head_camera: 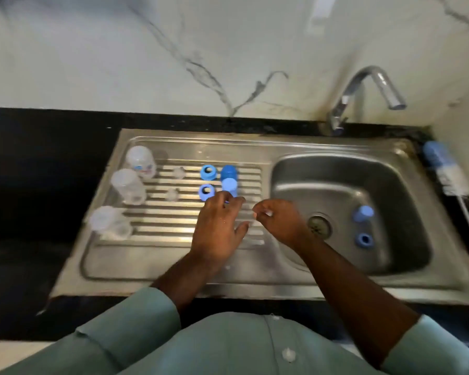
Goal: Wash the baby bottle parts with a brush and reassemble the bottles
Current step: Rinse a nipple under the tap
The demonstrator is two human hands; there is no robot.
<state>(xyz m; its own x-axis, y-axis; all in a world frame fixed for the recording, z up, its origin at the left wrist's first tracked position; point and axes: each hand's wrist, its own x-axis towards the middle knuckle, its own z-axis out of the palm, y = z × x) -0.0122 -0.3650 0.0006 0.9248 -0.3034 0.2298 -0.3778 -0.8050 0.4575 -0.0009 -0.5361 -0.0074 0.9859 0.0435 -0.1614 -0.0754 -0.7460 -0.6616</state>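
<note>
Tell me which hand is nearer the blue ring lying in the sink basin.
Right. The right hand hovers by the drain, left of the blue ring; the left hand is farther off over the drainboard.

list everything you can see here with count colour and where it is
bottle bodies: 3, clear, upside down at left of drainboard
nipples: 2, clear, mid drainboard
collar rings: 2 blue on drainboard; 1 more in sink basin
caps: 2 blue on drainboard; 1 more in basin
bottle brush: 1, blue and white, counter right of sink
faucet: 1, chrome, behind basin
sink: 1, steel
left hand: over drainboard, fingers spread near caps
right hand: pinching something small and clear
</note>
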